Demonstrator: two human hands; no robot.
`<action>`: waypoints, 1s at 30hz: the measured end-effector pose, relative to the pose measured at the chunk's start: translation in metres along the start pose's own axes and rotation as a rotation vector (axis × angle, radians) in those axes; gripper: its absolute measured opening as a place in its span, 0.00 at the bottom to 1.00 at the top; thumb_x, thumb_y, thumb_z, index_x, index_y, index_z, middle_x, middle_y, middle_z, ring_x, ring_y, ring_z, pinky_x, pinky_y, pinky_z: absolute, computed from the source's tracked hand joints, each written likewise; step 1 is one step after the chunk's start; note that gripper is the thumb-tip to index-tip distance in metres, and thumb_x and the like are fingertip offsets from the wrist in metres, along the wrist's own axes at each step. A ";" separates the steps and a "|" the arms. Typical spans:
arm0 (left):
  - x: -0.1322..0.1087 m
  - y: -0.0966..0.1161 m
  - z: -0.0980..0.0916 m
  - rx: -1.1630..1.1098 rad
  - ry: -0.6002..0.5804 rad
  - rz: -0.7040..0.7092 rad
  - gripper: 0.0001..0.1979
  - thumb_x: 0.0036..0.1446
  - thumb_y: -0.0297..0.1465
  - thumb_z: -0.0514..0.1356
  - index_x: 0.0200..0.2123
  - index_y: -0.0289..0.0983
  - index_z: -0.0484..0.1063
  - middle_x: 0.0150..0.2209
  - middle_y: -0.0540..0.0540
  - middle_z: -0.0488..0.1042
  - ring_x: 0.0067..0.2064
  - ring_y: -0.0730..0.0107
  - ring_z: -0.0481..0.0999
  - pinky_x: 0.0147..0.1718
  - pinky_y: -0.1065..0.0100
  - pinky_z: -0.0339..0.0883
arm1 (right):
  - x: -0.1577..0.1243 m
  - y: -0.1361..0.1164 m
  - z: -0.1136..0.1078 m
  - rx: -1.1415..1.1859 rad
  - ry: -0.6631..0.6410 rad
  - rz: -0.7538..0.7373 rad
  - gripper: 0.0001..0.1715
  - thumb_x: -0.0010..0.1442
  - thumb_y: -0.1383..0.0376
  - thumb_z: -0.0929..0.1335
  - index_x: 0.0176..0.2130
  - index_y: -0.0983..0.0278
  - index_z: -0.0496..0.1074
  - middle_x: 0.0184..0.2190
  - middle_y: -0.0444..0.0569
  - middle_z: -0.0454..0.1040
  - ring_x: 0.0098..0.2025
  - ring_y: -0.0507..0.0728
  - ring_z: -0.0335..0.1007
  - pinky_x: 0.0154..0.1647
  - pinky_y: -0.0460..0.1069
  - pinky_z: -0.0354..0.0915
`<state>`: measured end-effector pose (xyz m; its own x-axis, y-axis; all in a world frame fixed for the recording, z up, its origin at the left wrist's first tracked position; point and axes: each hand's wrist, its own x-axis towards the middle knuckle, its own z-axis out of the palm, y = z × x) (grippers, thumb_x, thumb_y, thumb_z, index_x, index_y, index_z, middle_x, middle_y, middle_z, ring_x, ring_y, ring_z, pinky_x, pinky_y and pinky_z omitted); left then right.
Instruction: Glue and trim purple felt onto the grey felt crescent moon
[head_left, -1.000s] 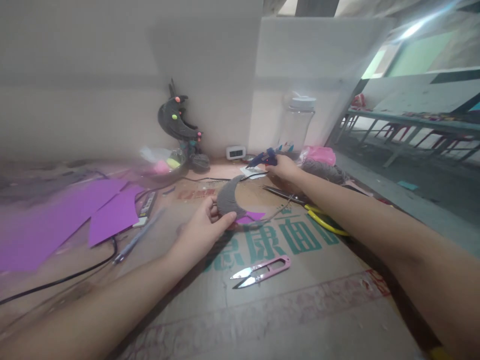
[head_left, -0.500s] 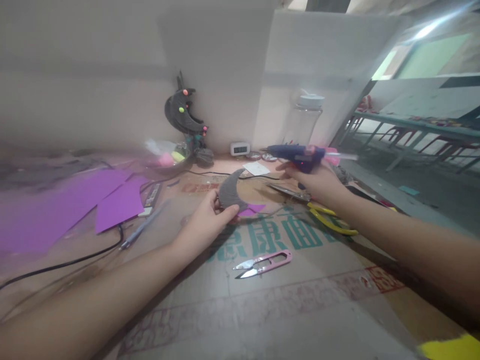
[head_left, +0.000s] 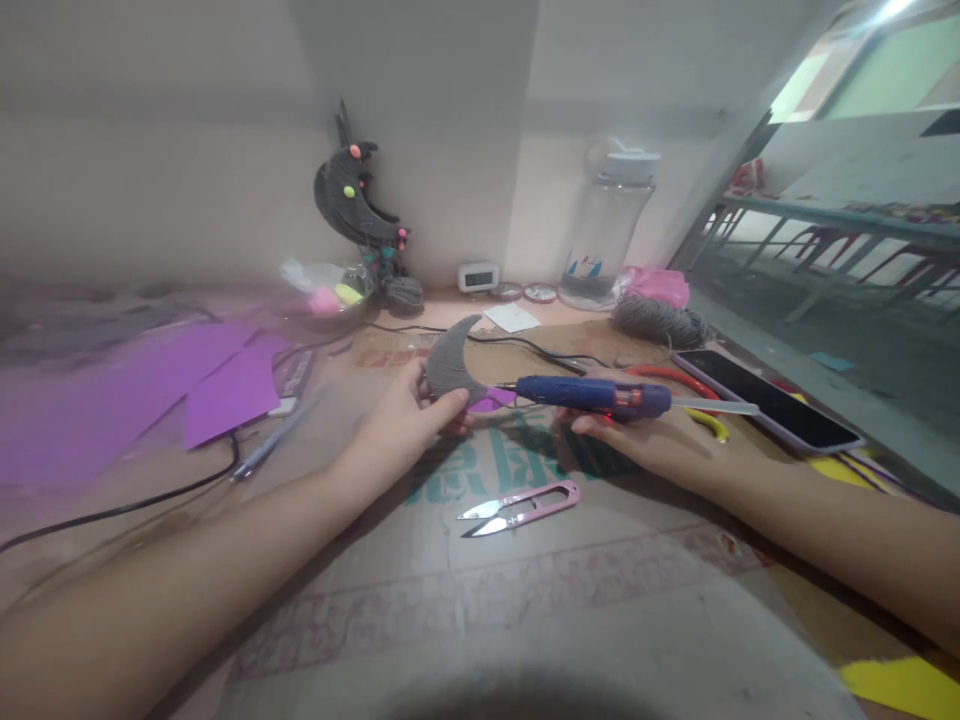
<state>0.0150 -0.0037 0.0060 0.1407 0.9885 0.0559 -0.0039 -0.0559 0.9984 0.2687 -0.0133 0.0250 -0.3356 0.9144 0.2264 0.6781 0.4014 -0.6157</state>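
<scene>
My left hand [head_left: 431, 400] is closed on a grey yarn-wrapped crescent moon [head_left: 450, 362], thumb across its lower part. A small purple piece [head_left: 491, 398] shows at the crescent's lower tip. In my right hand [head_left: 622, 435] is a blue hot glue gun [head_left: 592, 393], a clear glue stick [head_left: 716, 406] sticking out of its back and a small red light glowing on it. The nozzle points left, close to the crescent's lower tip and the purple piece; I cannot tell whether it touches. Pink thread snips [head_left: 536, 505] lie on the cardboard nearer to me.
Purple sheets [head_left: 232, 390] and a pen [head_left: 266, 448] lie left. At the back stand a pinned grey crescent [head_left: 352, 205], a small digital clock [head_left: 478, 278] and a clear bottle [head_left: 607, 235]. Grey yarn [head_left: 660, 318], a phone [head_left: 769, 400] and red-and-yellow-handled pliers [head_left: 709, 425] are right. Black cords cross the table.
My right hand has brought the glue gun down and toward the crescent's lower tip, uncovering the phone and yarn. My left hand still holds the crescent. The view has shifted slightly.
</scene>
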 end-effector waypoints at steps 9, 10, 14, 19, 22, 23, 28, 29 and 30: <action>0.002 -0.008 -0.005 0.041 -0.034 0.039 0.15 0.56 0.32 0.64 0.44 0.38 0.64 0.38 0.48 0.77 0.31 0.72 0.77 0.32 0.70 0.73 | 0.001 0.004 0.013 0.026 0.052 -0.001 0.17 0.54 0.49 0.69 0.29 0.58 0.65 0.26 0.46 0.73 0.30 0.60 0.71 0.30 0.53 0.67; 0.002 -0.008 -0.005 0.034 -0.035 0.040 0.15 0.55 0.32 0.64 0.43 0.38 0.64 0.37 0.49 0.76 0.30 0.73 0.77 0.31 0.70 0.73 | 0.001 0.003 0.012 0.001 0.047 0.004 0.17 0.55 0.49 0.69 0.29 0.58 0.65 0.26 0.45 0.72 0.30 0.59 0.70 0.29 0.52 0.67; 0.002 -0.007 -0.003 0.000 -0.045 0.041 0.16 0.55 0.32 0.65 0.43 0.37 0.63 0.36 0.49 0.76 0.29 0.74 0.76 0.30 0.71 0.73 | 0.000 0.000 0.011 -0.029 0.039 0.017 0.14 0.56 0.52 0.69 0.30 0.59 0.66 0.25 0.43 0.71 0.29 0.57 0.69 0.28 0.50 0.64; 0.001 -0.004 -0.001 -0.016 -0.019 0.026 0.16 0.54 0.31 0.65 0.44 0.35 0.64 0.38 0.47 0.76 0.30 0.74 0.77 0.28 0.72 0.72 | 0.000 -0.003 0.011 -0.024 0.012 0.042 0.15 0.55 0.53 0.69 0.28 0.59 0.64 0.23 0.41 0.68 0.26 0.55 0.65 0.26 0.48 0.61; 0.001 -0.003 -0.001 -0.016 -0.025 0.021 0.16 0.55 0.31 0.65 0.45 0.35 0.64 0.40 0.45 0.76 0.30 0.73 0.78 0.28 0.72 0.71 | 0.001 -0.004 0.011 -0.024 0.006 0.052 0.15 0.55 0.52 0.69 0.28 0.59 0.64 0.22 0.41 0.68 0.26 0.55 0.64 0.26 0.48 0.60; 0.001 -0.003 -0.001 -0.013 -0.028 0.018 0.16 0.55 0.31 0.64 0.45 0.35 0.64 0.40 0.45 0.76 0.31 0.73 0.78 0.28 0.72 0.72 | 0.001 -0.004 0.011 -0.027 0.011 0.052 0.15 0.55 0.52 0.69 0.28 0.59 0.65 0.23 0.42 0.68 0.26 0.55 0.64 0.26 0.48 0.60; 0.000 -0.004 -0.001 -0.014 -0.035 0.016 0.17 0.55 0.31 0.65 0.45 0.35 0.63 0.38 0.47 0.76 0.29 0.75 0.77 0.28 0.73 0.72 | 0.002 -0.007 0.011 -0.023 0.015 0.049 0.16 0.54 0.52 0.69 0.27 0.60 0.64 0.22 0.41 0.67 0.26 0.54 0.64 0.25 0.47 0.60; 0.000 -0.004 -0.001 -0.019 -0.036 0.016 0.17 0.55 0.31 0.65 0.45 0.35 0.63 0.38 0.48 0.76 0.29 0.75 0.77 0.28 0.73 0.72 | 0.002 -0.007 0.011 -0.024 0.010 0.053 0.16 0.53 0.52 0.69 0.27 0.60 0.64 0.22 0.41 0.67 0.26 0.54 0.63 0.25 0.47 0.59; 0.000 -0.003 0.000 -0.025 -0.036 0.016 0.17 0.54 0.31 0.65 0.44 0.35 0.64 0.37 0.48 0.76 0.29 0.75 0.77 0.28 0.73 0.72 | 0.002 -0.006 0.011 -0.026 0.007 0.058 0.16 0.53 0.52 0.69 0.27 0.60 0.64 0.22 0.41 0.67 0.26 0.54 0.63 0.25 0.47 0.59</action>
<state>0.0147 -0.0030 0.0026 0.1762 0.9817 0.0726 -0.0311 -0.0681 0.9972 0.2565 -0.0149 0.0208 -0.2903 0.9366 0.1961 0.7134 0.3484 -0.6080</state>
